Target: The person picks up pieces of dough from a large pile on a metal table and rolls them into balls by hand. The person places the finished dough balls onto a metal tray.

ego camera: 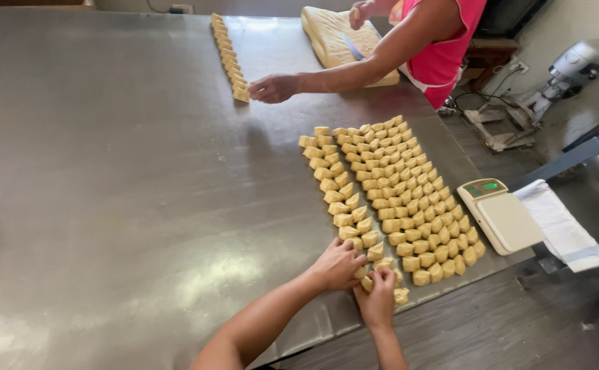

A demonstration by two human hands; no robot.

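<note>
Several rows of small yellow dough pieces (395, 192) lie on a steel table (121, 192), toward its right edge. My left hand (337, 264) rests on the near end of the left rows, fingers bent over a piece. My right hand (376, 296) pinches a dough piece (384, 264) at the near end of the rows, close to the table edge. Both hands touch each other there.
Across the table a person in a pink apron reaches a hand (273, 88) to a long single line of dough pieces (228, 55). A flat slab of dough (333, 38) lies at the far end. A white scale (501, 216) sits at the right edge, and a mixer (573, 68) stands beyond.
</note>
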